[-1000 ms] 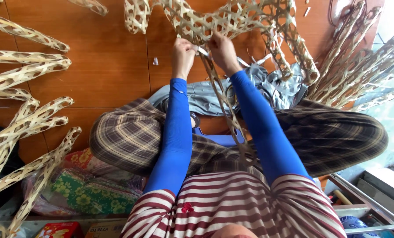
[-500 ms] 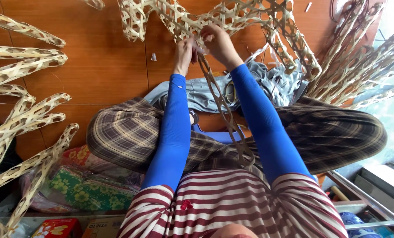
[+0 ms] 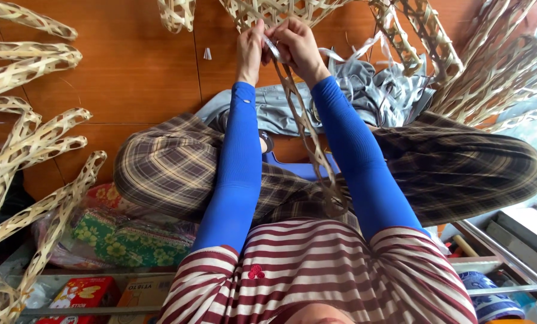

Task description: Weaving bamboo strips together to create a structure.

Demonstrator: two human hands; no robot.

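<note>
Two hands at an open-weave bamboo piece, strip in work

Nearest the camera, at 6 o'clock: striped shirt (image 3: 316, 270), maroon and white, with blue sleeves (image 3: 235, 174) running up both forearms. Plaid trousers (image 3: 166, 168) over crossed legs spread from 9 to 3 o'clock.

Middle ground: a bundle of thin bamboo strips (image 3: 313, 150) rises from the lap toward 12 o'clock. Grey cloth (image 3: 364, 90) lies on the wooden floor (image 3: 130, 72) beyond the knees.

Farther, at 12 o'clock: left hand (image 3: 250, 51) raised, fingers closed in a pinch on the strips just below the woven bamboo panel (image 3: 268, 9). Right hand (image 3: 295, 45) beside it, touching, fingers curled and grasping the same strips, thumb pressed in. Both wrists are lifted, forearms converging to a narrow V.

State of work, judged: the panel already shows a regular lattice of open holes along its near edge, so much weaving is done; the strips trailing loose to the lap remain to be worked in. The panel's full extent is cut off by the frame edge.

Surroundings: finished lattice bands (image 3: 34, 144) fan out at 9 o'clock; more lattice pieces (image 3: 496, 72) pile at 2 o'clock.
</note>
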